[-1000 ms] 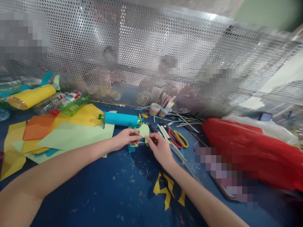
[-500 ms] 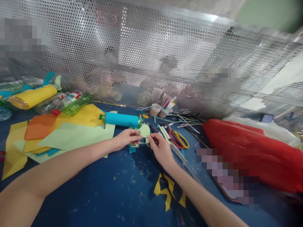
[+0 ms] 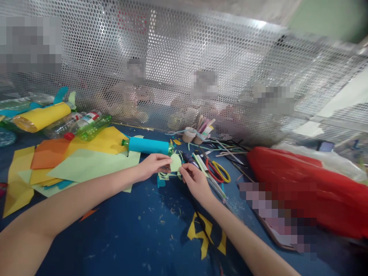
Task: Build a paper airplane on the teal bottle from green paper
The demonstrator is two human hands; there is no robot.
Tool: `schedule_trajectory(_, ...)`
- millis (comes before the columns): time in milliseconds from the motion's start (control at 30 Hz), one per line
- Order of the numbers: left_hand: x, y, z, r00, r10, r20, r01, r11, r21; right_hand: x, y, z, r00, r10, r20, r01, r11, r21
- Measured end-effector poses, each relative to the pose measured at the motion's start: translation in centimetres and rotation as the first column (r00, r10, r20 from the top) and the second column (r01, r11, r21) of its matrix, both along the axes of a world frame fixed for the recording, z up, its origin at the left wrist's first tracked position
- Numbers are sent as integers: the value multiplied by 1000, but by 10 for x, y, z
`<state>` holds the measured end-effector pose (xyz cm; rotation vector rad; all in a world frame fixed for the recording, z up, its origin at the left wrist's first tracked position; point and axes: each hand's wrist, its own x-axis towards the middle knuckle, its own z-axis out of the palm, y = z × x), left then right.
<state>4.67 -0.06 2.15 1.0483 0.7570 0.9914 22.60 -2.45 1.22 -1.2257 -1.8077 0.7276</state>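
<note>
A small pale green paper piece (image 3: 176,163), rounded at the top, is held up between my two hands. My left hand (image 3: 156,165) pinches its left edge between thumb and fingers. At its lower right edge, my right hand (image 3: 194,177) has closed thumb and fingertips on the paper. Just behind lies a green bottle wrapped in blue paper (image 3: 148,145), on its side. Pale green and blue paper scraps (image 3: 161,181) lie beneath the hands. Scissors with red and yellow handles (image 3: 217,171) rest to the right of my right hand.
Coloured paper sheets (image 3: 86,165) and plastic bottles (image 3: 93,128) cover the left. Yellow scraps (image 3: 204,230) lie in front. Cups with sticks (image 3: 198,134) stand by the perforated metal screen (image 3: 172,50). A red bag (image 3: 310,188) and a flat blurred-out object (image 3: 276,218) occupy the right.
The left hand has shifted slightly up and left along the paper's edge, and more of the green piece now shows. The right hand stays at its lower right edge.
</note>
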Motion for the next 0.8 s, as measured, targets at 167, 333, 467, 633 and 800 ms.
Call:
schedule_trajectory(167, -2, 0, 1, 995, 46, -85, -45, 999, 9, -1, 1, 1, 996, 63, -67, -57, 994, 92)
schedule_trajectory(333, -3, 1, 3, 993, 58, -102, -55, 998, 36, 0, 1, 2, 994, 64, -84, -56, 994, 95)
schedule_trajectory(467, -4, 3, 0, 996, 55, -69, -53, 998, 27, 1, 0, 5, 993, 58, -103, -52, 996, 66)
schedule_trajectory(633, -4, 3, 3, 997, 36, -61, -39, 998, -43, 2, 1, 6, 979, 143, -142, -137, 989, 55)
schedule_trajectory(800, -3, -3, 11, 994, -65, -91, 62, 998, -32, 4, 4, -3, 975, 173, -136, -166, 984, 64)
